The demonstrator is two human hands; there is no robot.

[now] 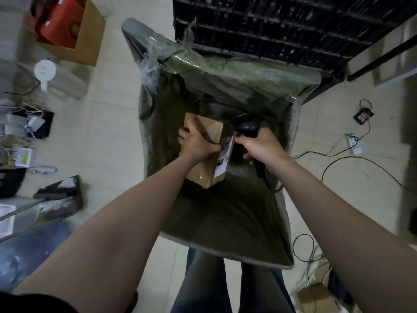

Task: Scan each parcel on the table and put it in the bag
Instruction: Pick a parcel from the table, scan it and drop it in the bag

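Brown cardboard parcel [200, 175] is held over the open green bag [237, 218]. The left hand [196, 144] grips it with fingers curled over its edge. At 3 o'clock from it, the right hand [262, 146] wraps its fingers round a black scanner [248, 126], near the white label [224, 159].

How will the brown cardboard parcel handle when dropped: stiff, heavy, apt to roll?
Probably stiff: the cardboard parcel shows square edges under the left hand's grip. Likely light, since one hand alone holds it over the bag. Flat faces should not roll.
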